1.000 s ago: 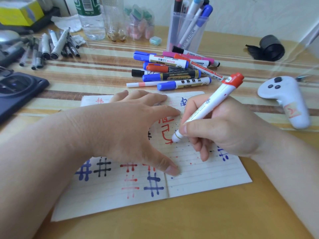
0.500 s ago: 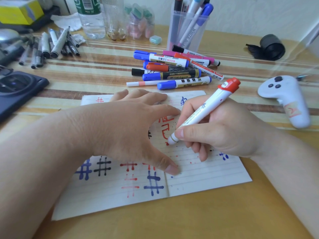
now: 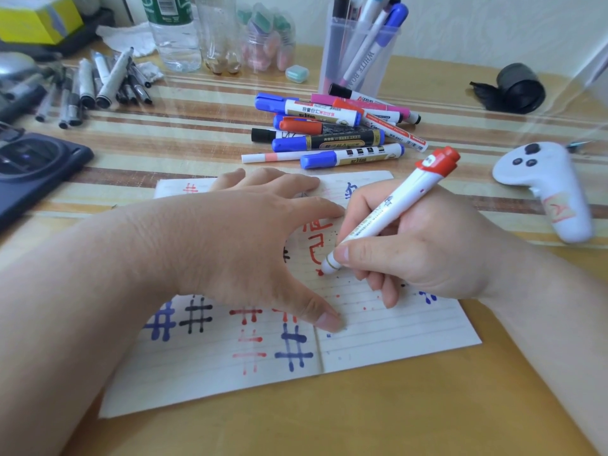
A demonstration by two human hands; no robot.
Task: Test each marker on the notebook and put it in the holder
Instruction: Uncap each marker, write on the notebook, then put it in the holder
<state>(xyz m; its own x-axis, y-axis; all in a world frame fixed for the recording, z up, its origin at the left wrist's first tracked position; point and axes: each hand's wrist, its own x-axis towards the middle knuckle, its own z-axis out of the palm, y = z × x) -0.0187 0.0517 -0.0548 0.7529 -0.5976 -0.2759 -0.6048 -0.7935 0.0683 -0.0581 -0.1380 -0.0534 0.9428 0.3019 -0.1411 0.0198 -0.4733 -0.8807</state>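
The right hand (image 3: pixel 427 245) grips a red-capped white marker (image 3: pixel 388 212), its tip down on the lined notebook (image 3: pixel 394 330). The left hand (image 3: pixel 230 238) lies spread flat on the page. In the clear holder (image 3: pixel 390 60) behind, one pen (image 3: pixel 363 65) reads "WHITE BOA". A striped cloth (image 3: pixel 197 126) covers the wooden table (image 3: pixel 362 416).

Surface (image 3: pixel 362 422): wood-look top, warm yellow-tan, duller toward the near edge.

Further back, a striped cloth (image 3: pixel 204 126) runs side to side across it in cream, tan and dark brown bands.

A clear cover (image 3: pixel 543 126) lies over the stripes (glossy, with pale streaks of glare; an edge or fold rises at far right).

Wall (image 3: pixel 493 24): plain off-white, faintly textured, meeting the surface along the back.

Light: soft and diffuse, brightest on the wall at upper right. Shadows are faint with blurred edges.
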